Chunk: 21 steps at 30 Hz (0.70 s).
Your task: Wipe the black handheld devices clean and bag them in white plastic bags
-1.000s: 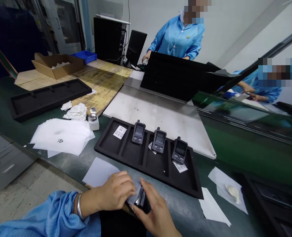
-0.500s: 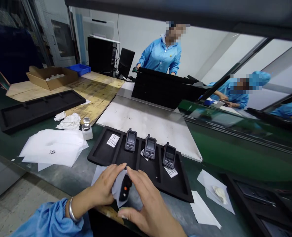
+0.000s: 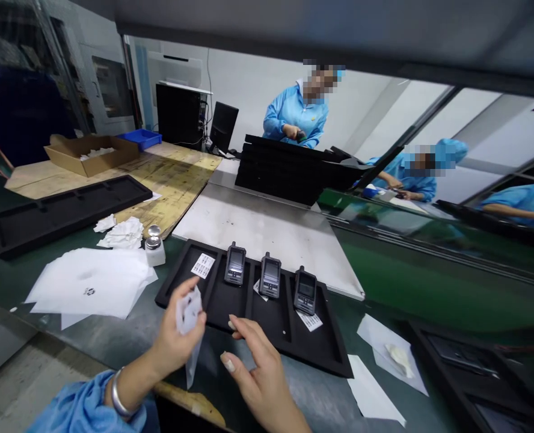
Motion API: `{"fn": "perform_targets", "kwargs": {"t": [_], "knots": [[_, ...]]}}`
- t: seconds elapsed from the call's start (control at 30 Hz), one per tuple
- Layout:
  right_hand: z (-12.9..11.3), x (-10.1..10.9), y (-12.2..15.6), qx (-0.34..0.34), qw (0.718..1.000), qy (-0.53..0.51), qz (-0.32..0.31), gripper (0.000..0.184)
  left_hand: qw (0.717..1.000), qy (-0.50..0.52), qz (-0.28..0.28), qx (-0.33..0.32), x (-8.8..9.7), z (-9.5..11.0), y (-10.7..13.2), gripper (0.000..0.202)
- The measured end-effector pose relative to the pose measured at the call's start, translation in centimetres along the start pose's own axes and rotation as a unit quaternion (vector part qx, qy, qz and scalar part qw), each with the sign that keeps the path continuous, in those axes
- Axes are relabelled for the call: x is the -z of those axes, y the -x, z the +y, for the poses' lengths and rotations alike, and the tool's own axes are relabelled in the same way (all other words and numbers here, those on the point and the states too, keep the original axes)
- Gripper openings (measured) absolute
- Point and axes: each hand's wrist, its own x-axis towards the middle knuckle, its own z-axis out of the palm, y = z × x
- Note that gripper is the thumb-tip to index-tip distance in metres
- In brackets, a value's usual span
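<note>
My left hand (image 3: 172, 334) is closed around a handheld radio in a translucent bag (image 3: 189, 310), its dark shape faint through the plastic. The bag's loose end hangs below the fingers. To its right, my right hand (image 3: 262, 367) has thumb and fingers apart and holds nothing. Just beyond both hands lies a black foam tray (image 3: 222, 307) with compartments. Three handheld radios rest along its far side: a left one (image 3: 236, 264), a middle one (image 3: 270, 276) and a right one (image 3: 305, 291). A label sheet (image 3: 202, 265) lies in the leftmost compartment.
White bags (image 3: 109, 282) are stacked at left, beside a dispenser bottle (image 3: 155, 251) and crumpled tissues (image 3: 125, 233). Another foam tray (image 3: 68, 207) lies behind them. At right are white sheets (image 3: 370, 391) and a tray with devices (image 3: 463, 358). Co-workers (image 3: 296, 114) in blue work beyond.
My left hand has moved left and up with the bagged radio. My right hand has come away from the bag. A co-worker at the back has raised a hand holding something.
</note>
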Motion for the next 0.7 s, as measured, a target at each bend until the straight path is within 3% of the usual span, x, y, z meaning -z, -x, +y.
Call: {"fn": "perform_targets", "kwargs": {"t": [0.1,0.2,0.3,0.37,0.47,0.6,0.67,0.7], "knots": [[2.0,0.9,1.2,-0.023,0.998,0.044,0.046,0.039,0.998,-0.025,0.036,0.039,1.9,2.0,-5.2,0.041],[5.0,1.8,3.9,-0.054,0.989,0.093,0.103,0.033,0.989,-0.140,-0.027,0.024,2.8,2.5,-11.0,0.037],[8.3,1.9,7.4,-0.082,0.980,0.120,0.137,0.032,0.941,-0.327,-0.068,0.057,1.8,1.1,-15.5,0.047],[10.0,1.6,9.1,-0.091,0.974,0.125,0.167,0.032,0.914,-0.392,-0.069,0.080,0.3,-0.1,-17.5,0.049],[10.9,1.4,9.9,-0.095,0.968,0.120,0.197,0.030,0.892,-0.440,-0.066,0.085,-2.3,-0.7,-18.9,0.049],[9.9,1.9,9.1,-0.091,0.970,0.119,0.191,0.029,0.887,-0.455,-0.072,0.016,-5.5,-0.5,-17.9,0.064],[10.1,1.5,8.6,-0.092,0.964,0.133,0.213,0.034,0.864,-0.490,-0.111,-0.014,-7.1,-1.7,-16.8,0.076],[10.6,1.1,8.4,-0.097,0.957,0.150,0.230,0.035,0.868,-0.477,-0.139,-0.018,-8.1,-2.8,-16.3,0.085]]}}
